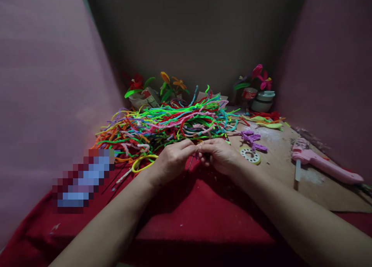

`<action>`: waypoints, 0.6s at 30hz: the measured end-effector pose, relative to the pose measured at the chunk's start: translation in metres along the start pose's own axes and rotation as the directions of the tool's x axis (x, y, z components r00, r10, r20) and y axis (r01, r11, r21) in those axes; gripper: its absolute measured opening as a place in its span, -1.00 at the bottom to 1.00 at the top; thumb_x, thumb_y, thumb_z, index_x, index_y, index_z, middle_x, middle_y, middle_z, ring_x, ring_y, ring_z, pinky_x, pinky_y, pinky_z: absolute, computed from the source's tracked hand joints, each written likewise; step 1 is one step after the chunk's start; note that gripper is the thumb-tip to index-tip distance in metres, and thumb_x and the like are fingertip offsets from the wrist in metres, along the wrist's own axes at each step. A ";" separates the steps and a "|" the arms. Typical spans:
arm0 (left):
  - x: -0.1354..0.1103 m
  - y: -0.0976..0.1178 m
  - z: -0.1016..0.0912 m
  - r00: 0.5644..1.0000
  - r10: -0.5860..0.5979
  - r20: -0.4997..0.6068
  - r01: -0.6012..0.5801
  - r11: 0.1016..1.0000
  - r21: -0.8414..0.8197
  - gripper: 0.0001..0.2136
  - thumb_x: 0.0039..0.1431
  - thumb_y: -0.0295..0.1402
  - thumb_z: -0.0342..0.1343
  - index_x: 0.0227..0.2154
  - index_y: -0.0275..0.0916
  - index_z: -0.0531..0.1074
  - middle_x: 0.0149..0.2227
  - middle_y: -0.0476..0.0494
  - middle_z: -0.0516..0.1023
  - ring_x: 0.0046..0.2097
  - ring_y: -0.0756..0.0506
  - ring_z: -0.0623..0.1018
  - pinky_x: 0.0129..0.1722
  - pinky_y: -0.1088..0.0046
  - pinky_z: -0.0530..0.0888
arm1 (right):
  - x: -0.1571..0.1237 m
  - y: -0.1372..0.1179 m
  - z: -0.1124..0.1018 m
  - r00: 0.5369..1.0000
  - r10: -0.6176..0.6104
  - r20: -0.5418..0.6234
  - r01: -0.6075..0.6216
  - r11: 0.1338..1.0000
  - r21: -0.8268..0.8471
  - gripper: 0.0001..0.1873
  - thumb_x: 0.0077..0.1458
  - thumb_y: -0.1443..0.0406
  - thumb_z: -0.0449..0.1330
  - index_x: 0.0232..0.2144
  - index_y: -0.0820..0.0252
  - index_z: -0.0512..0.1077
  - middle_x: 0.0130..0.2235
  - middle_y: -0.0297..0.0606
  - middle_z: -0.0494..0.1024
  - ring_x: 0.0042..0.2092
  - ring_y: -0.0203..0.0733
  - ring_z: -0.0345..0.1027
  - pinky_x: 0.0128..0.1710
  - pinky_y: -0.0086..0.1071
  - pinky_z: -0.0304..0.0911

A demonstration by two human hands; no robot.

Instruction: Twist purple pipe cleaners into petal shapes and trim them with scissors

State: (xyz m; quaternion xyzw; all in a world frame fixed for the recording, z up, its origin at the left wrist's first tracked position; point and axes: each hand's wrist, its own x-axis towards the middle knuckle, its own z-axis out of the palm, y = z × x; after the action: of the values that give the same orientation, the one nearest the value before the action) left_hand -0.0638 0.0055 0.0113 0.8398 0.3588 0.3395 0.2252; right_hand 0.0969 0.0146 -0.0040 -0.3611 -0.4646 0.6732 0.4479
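My left hand [176, 158] and my right hand [219, 154] meet fingertip to fingertip over the front of the red cloth [209, 212]. Both are closed in a pinch. What they hold is mostly hidden by the fingers; a bit of purple shows beneath, and a thin dark wire [190, 164] hangs down there. Just behind the hands lies a big heap of many-coloured pipe cleaners [186, 119]. A yellow loop [139, 164] sits left of my left hand. Right of my right hand are a purple pipe-cleaner shape [253, 139] and a white-and-yellow tape roll [250, 155].
A pink glue gun [325, 164] with a glue stick lies on a brown board [277, 174] at the right. Pipe-cleaner flowers [263, 79] stand in small pots along the back wall. A lidded jar [263, 101] is back right. Something blurred and blue [87, 180] lies left.
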 end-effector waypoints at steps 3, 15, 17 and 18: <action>0.002 0.003 -0.005 0.992 -0.083 -0.090 0.072 0.990 -0.118 -0.83 0.05 -0.39 0.01 -0.33 -0.21 0.49 -0.33 -0.13 0.46 -0.29 -0.03 0.44 -0.27 0.50 0.36 | -0.002 -0.003 0.002 0.999 -0.049 -0.001 0.049 0.998 -0.035 -0.85 -0.23 0.29 0.21 -0.66 0.28 0.36 -0.64 -0.36 0.38 -0.66 -0.43 0.12 -0.67 -0.50 -0.02; 0.006 0.003 -0.005 0.812 -0.515 0.274 0.576 0.635 -0.515 -0.85 -0.05 -0.30 0.12 -0.53 -0.29 0.35 -0.70 0.09 0.26 -0.71 0.13 0.15 -0.73 0.60 0.06 | -0.010 -0.003 0.009 0.839 -0.542 0.038 0.406 0.579 -0.707 -0.83 0.01 0.36 0.04 -0.49 0.22 0.44 -0.52 -0.33 0.44 -0.47 -0.31 0.25 -0.42 -0.43 0.12; 0.006 0.005 -0.002 0.883 -0.448 0.143 0.468 0.807 -0.360 -0.87 0.00 -0.32 0.06 -0.52 -0.28 0.33 -0.69 0.10 0.24 -0.68 0.12 0.17 -0.69 0.60 0.11 | -0.011 -0.005 0.010 0.846 -0.532 0.029 0.387 0.576 -0.720 -0.83 0.00 0.37 0.05 -0.50 0.22 0.44 -0.53 -0.33 0.43 -0.48 -0.31 0.25 -0.42 -0.43 0.11; 0.005 0.005 -0.001 0.930 -0.361 0.062 0.366 0.905 -0.219 -0.89 0.02 -0.35 0.03 -0.51 -0.28 0.33 -0.66 0.08 0.25 -0.65 0.11 0.21 -0.66 0.60 0.15 | -0.012 -0.006 0.010 0.851 -0.524 0.017 0.371 0.579 -0.726 -0.84 -0.01 0.37 0.05 -0.51 0.22 0.44 -0.54 -0.34 0.42 -0.48 -0.32 0.23 -0.43 -0.43 0.10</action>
State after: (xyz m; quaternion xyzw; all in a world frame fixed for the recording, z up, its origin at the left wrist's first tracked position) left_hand -0.0597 0.0064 0.0177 0.7304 0.4657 0.3219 0.3822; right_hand 0.0933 0.0016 0.0056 -0.4395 -0.7143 0.2670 0.4746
